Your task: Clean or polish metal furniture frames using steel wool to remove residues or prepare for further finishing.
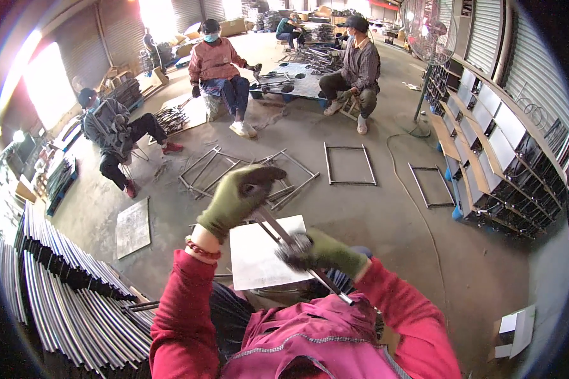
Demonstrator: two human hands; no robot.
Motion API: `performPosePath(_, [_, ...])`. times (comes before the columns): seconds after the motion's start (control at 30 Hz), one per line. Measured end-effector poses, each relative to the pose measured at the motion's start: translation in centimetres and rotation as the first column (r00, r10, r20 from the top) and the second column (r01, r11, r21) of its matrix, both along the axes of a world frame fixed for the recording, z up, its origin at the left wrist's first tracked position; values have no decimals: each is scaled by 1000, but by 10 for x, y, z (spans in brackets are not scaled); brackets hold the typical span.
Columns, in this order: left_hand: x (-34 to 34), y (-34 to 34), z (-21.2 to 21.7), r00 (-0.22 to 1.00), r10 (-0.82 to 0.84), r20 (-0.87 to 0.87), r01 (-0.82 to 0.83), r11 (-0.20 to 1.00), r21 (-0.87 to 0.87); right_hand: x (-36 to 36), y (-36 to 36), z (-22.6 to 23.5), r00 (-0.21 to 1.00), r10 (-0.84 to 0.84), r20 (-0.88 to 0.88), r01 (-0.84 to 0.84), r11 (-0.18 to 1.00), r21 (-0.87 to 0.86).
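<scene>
My right hand (310, 251), in a green glove with a dark grey palm, is closed around a metal tube (330, 283) that slants across in front of my body. The tube's lower end points toward my lap. At its upper end, my left hand (241, 194), gloved in green, is curled with the fingers bent over to the right; its grip on the tube is partly hidden. A second, thinner bar (267, 231) runs beside the tube between the hands. Below them lies a pale flat board (250, 260) in front of my knees.
Stacked metal tubes (69, 309) fill the lower left. Rectangular metal frames (350, 183) lie on the floor ahead, several piled together. A flat sheet (133, 228) lies left. Co-workers sit beyond, near a low table (303, 83). A loaded rack (487, 139) and a fan (431, 31) stand right.
</scene>
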State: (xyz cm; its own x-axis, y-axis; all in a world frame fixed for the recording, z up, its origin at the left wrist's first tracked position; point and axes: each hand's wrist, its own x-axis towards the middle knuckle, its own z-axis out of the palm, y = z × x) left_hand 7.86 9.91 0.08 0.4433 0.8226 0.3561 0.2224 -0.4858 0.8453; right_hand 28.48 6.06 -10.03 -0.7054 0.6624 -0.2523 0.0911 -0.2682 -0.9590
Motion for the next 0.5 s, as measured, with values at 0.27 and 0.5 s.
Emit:
performPosePath(0.27, [2,1,6,998,-58,-37,57,998,-12,-47,30,23,963,-112,-246,177,949,261])
performPosePath(0.5, [-23,9,1,995,-31,94,29,999,26,40,-45,-80,999,-45,-17,47,988,150])
